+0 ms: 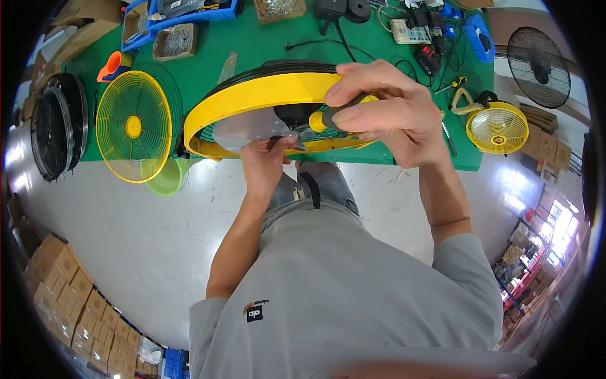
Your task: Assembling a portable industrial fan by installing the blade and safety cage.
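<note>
A fan with a yellow rim (271,87) stands tilted at the near edge of the green table (208,54), its open face toward me. Inside the rim are grey blades (243,129) and a dark hub (300,115). My right hand (404,117) is closed around a screwdriver (317,121) with a yellow and black handle, held in front of the hub. Low inside the rim, my left hand (264,165) has its fingers pinched together beside a blade. What they pinch is too small to tell, and the screwdriver's tip cannot be made out.
A yellow fan grille (132,126) leans at the table's left edge, beside black grilles (53,126) and above a green bin (169,177). Behind are a box of small metal parts (175,42), a power strip (409,31) and cables. A small yellow fan (497,128) stands right.
</note>
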Demonstrator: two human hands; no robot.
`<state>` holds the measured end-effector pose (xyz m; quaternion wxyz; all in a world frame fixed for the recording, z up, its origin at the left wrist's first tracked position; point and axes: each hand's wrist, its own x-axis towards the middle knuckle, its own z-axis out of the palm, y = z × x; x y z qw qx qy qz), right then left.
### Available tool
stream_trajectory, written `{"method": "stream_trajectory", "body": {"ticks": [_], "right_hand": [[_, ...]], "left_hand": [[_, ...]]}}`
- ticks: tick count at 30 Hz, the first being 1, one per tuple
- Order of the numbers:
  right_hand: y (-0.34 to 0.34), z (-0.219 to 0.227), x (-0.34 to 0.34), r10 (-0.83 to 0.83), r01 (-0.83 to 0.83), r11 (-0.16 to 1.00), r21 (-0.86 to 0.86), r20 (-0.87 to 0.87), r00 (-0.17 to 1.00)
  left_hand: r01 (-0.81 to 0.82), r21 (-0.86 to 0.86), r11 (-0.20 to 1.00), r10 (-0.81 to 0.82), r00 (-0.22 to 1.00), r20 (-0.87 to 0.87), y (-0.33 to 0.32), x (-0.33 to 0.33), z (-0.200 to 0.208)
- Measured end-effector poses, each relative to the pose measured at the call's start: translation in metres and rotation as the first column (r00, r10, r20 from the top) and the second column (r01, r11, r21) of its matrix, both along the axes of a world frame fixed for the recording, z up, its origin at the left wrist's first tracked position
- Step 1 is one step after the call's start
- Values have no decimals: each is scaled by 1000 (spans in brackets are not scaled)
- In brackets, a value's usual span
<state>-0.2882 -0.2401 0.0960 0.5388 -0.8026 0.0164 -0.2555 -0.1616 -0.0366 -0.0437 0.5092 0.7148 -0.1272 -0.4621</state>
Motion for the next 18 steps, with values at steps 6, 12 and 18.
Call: {"method": "stream_trajectory", "body": {"ticks": [6, 12, 18], "right_hand": [[1, 2, 0, -20, 20, 998, -59, -8, 1000], [3, 0, 0, -22, 22, 991, -135, 5, 1000], [17, 18, 6, -172, 158, 944, -290, -25, 985]], "left_hand": [[66, 100, 993, -72, 995, 65, -2, 5, 10], [70, 92, 993, -86, 981, 174, 0, 2, 7], [209, 68, 976, -218, 884, 414, 0, 9, -2]]}}
